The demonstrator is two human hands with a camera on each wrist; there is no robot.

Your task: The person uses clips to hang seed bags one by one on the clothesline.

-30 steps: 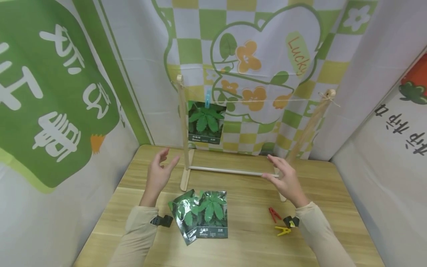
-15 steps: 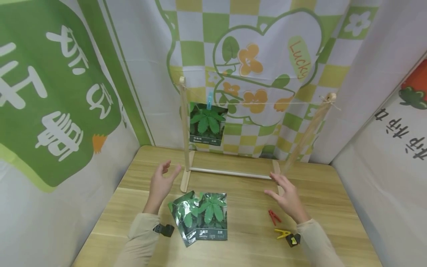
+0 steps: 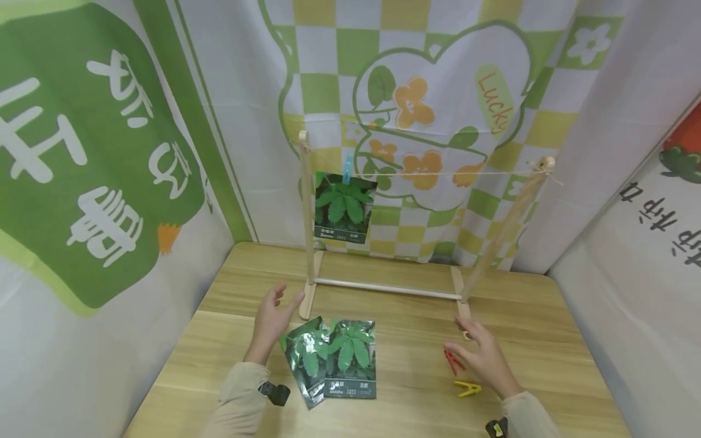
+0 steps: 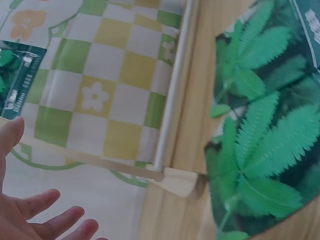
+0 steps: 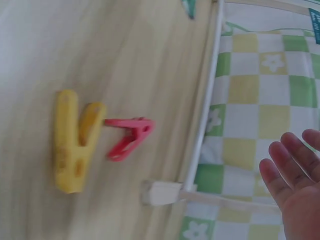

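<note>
My left hand [image 3: 272,322] hovers with loosely spread fingers beside the left foot of a wooden rack [image 3: 307,231], holding nothing. Two glossy green packets with leaf pictures, one packet [image 3: 352,359] overlapping the other packet [image 3: 308,356], lie on the table to its right. My right hand [image 3: 484,353] is likewise relaxed and holds nothing, close above a red clothespin [image 3: 453,361]. A yellow clothespin [image 3: 467,389] lies just nearer to me; both pins show in the right wrist view. From the rack's string [image 3: 438,174], a blue clothespin [image 3: 347,169] holds a third leaf packet [image 3: 345,210] near the left post.
The rack's white crossbar [image 3: 389,288] runs low between its two feet. Behind it hangs a green, yellow and white checkered cloth [image 3: 317,92]. Printed cloths also flank the wooden table [image 3: 411,347] on both sides.
Both hands have drawn back toward me, away from the rack. The right hand has come down from the right post to beside the red clothespin. The packets and clothespins stay in place.
</note>
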